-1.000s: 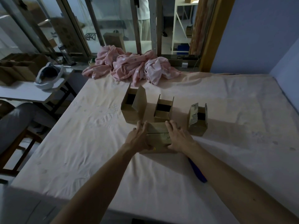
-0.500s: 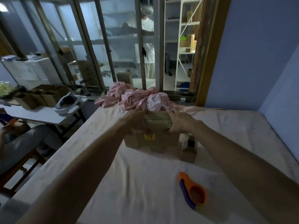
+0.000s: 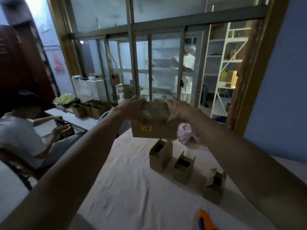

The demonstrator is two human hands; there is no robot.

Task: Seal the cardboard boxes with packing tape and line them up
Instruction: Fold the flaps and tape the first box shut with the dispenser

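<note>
I hold a closed cardboard box (image 3: 153,128) with a yellow and red sticker up in the air above the table. My left hand (image 3: 132,109) grips its left end and my right hand (image 3: 177,110) grips its right end, fingers curled over the top edge. Below it three open cardboard boxes stand in a diagonal row on the cloth-covered table (image 3: 132,188): a far one (image 3: 160,157), a middle one (image 3: 183,168) and a near one (image 3: 214,190). An orange and blue tape dispenser (image 3: 205,220) lies at the bottom edge.
A pink cloth heap (image 3: 186,132) lies at the table's far side. On the left a seated person (image 3: 21,138) works at a white side table (image 3: 74,118) with several boxes. Behind the glass windows another person (image 3: 187,77) stands near shelves.
Both hands lifted the closed box from the table up to chest height. The view tilted up and left, bringing the seated person and the windows into view.
</note>
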